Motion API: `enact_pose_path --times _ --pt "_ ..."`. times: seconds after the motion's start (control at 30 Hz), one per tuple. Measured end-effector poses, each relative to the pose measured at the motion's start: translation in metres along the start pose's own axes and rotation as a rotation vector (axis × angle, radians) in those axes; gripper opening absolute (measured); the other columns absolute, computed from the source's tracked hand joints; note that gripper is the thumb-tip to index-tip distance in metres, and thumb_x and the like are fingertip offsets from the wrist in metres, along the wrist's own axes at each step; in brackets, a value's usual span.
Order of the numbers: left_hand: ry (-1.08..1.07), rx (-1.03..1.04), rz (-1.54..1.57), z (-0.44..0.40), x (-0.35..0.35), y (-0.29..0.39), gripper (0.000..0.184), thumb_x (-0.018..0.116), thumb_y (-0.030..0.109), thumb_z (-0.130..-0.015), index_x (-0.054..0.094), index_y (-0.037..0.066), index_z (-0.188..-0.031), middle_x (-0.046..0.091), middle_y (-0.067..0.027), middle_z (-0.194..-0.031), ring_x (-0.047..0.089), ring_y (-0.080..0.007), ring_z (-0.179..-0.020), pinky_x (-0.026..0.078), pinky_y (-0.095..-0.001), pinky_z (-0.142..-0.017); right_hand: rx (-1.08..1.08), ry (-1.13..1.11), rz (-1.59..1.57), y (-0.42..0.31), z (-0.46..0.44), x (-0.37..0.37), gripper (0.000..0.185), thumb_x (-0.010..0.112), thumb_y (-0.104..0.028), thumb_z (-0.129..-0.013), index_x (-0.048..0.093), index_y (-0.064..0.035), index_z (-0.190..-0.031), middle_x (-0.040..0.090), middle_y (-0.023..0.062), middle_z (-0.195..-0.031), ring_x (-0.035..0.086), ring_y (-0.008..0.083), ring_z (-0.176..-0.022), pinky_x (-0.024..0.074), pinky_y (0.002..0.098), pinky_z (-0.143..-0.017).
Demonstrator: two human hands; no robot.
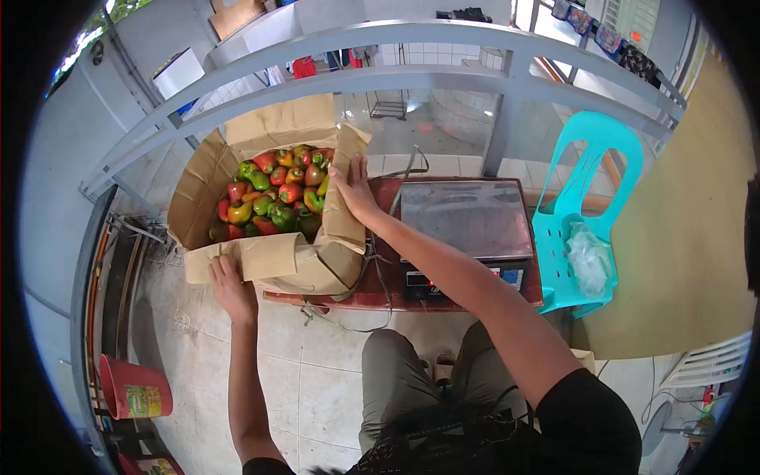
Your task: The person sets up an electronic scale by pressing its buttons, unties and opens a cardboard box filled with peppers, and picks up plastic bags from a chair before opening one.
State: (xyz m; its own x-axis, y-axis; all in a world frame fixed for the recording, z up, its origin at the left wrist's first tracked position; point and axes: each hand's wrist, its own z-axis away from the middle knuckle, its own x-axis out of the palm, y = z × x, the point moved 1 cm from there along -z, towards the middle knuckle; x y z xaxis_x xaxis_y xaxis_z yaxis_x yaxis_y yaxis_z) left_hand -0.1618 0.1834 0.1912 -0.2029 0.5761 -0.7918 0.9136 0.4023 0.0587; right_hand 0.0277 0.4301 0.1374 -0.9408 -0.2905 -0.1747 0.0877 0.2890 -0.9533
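A cardboard box (332, 265) is set at about 10 o'clock from the middle of the view, on a reddish desk (364, 302), and is filled with peppers (290, 193). The 6 o'clock flap (269, 255) is held near its edge by the bent fingers of the left hand (232, 291); whether a thumb is pressed behind cannot be told. The 3 o'clock flap (346, 226) is touched by the spread right hand (360, 194).

The cardboard is best eased along its creases with even pressure from both hands, so that no corner is torn and no pepper is squeezed.

One box is counted, with four flaps, all raised or folded outward. Around two dozen or more peppers are visible; overlap prevents an exact count. One weighing scale (467, 214) and one chair (554, 237) are seen towards 3 o'clock, and two red buckets (146, 376) towards 8 o'clock.
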Motion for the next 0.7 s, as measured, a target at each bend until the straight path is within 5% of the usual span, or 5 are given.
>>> enact_pose_path --times 0.13,0.3,0.43,0.5,0.7 --pt "0.087 0.026 -0.04 0.008 -0.062 0.029 0.048 0.067 0.006 -0.072 0.052 0.002 -0.117 0.052 -0.0152 -0.122 0.047 -0.0364 -0.114 0.037 -0.0464 -0.096 0.028 -0.095 0.166 0.002 -0.006 -0.026 0.1 0.048 -0.065 -0.086 0.011 0.0037 -0.149 0.003 0.0332 -0.153 0.004 0.0422 -0.144 0.0144 0.0414 -0.117" --pt "0.359 0.046 0.343 0.042 -0.087 0.08 0.039 0.06 0.008 -0.085 0.052 -0.001 -0.122 0.048 -0.0191 -0.133 0.042 -0.0362 -0.125 0.031 -0.0461 -0.104 -0.132 -0.251 0.345 -0.018 -0.008 -0.096 0.09 0.057 -0.055 -0.086 0.025 0.0042 -0.146 0.015 0.0373 -0.149 0.017 0.0448 -0.142 0.022 0.043 -0.114" --pt "-0.053 0.192 0.83 0.081 -0.025 0.129 0.026 0.054 -0.002 -0.08 0.06 0.003 -0.104 0.06 -0.0187 -0.112 0.055 -0.0364 -0.109 0.04 -0.0449 -0.096 -0.223 -0.284 0.324 -0.052 0.021 -0.147 0.074 0.057 -0.051 -0.089 0.038 -0.004 -0.143 0.023 0.0322 -0.15 0.022 0.0369 -0.143 0.0261 0.0401 -0.112" --pt "-0.22 0.238 0.983 0.073 0.002 0.176 0.037 0.047 -0.012 -0.081 0.059 0.006 -0.112 0.057 -0.019 -0.12 0.052 -0.0374 -0.114 0.04 -0.0406 -0.099 -0.255 -0.312 0.272 -0.062 0.038 -0.173 0.066 0.056 -0.047 -0.091 0.044 -0.0054 -0.141 0.028 0.029 -0.149 0.026 0.0338 -0.142 0.0284 0.0386 -0.11" --pt "-0.297 0.138 1.107 0.045 0.192 0.218 0.037 0.044 0.002 -0.091 0.053 0.005 -0.127 0.044 -0.0221 -0.138 0.041 -0.0384 -0.13 0.029 -0.0434 -0.11 -0.098 -0.258 0.117 -0.069 0.14 -0.263 0.047 0.057 -0.031 -0.096 0.052 -0.0028 -0.134 0.05 0.0154 -0.138 0.044 0.0257 -0.132 0.0343 0.0332 -0.107"
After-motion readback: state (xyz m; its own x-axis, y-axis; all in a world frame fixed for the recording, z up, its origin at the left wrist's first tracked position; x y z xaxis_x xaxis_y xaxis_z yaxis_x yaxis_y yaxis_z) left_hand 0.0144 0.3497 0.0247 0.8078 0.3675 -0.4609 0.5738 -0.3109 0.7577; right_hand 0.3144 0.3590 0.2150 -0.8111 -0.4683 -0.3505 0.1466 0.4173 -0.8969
